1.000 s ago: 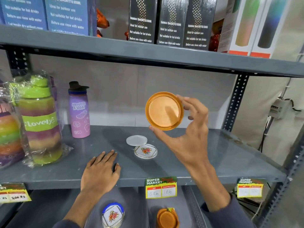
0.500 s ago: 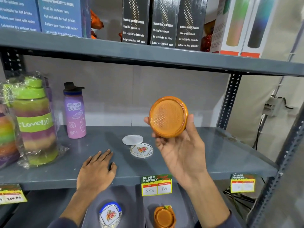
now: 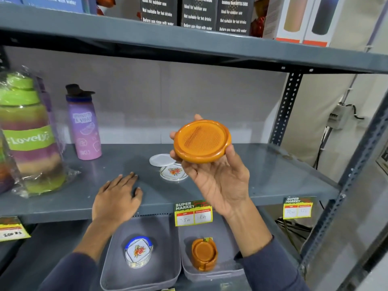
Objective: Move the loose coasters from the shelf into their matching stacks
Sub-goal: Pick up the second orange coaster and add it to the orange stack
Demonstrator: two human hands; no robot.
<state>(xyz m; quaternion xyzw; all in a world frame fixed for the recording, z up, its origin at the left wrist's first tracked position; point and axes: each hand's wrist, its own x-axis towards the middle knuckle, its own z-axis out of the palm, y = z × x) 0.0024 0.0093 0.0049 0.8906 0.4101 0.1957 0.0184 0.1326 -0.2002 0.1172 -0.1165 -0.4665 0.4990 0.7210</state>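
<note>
My right hand (image 3: 218, 181) holds a round orange coaster (image 3: 202, 141) above the middle shelf (image 3: 273, 177), palm up, textured face toward me. Behind it on the shelf lie a plain white coaster (image 3: 160, 160) and a floral white coaster (image 3: 173, 172), touching each other. My left hand (image 3: 116, 198) rests flat on the shelf's front edge, fingers spread, holding nothing. Below, a grey tray (image 3: 147, 278) holds a stack of floral coasters (image 3: 138, 252) in a blue-topped holder. A second grey tray (image 3: 226, 267) to its right holds a stack of orange coasters (image 3: 204, 254).
A purple bottle (image 3: 85, 124) and wrapped rainbow bottles (image 3: 29, 135) stand at the shelf's left. Boxes line the upper shelf (image 3: 189, 40). Price tags (image 3: 193, 213) hang on the shelf's front edge. A perforated upright (image 3: 285, 108) stands at the right, with a wall beyond.
My right hand turned the orange coaster over, from its smooth face to its textured face, and tilted it flatter in the palm. My left hand stayed on the shelf.
</note>
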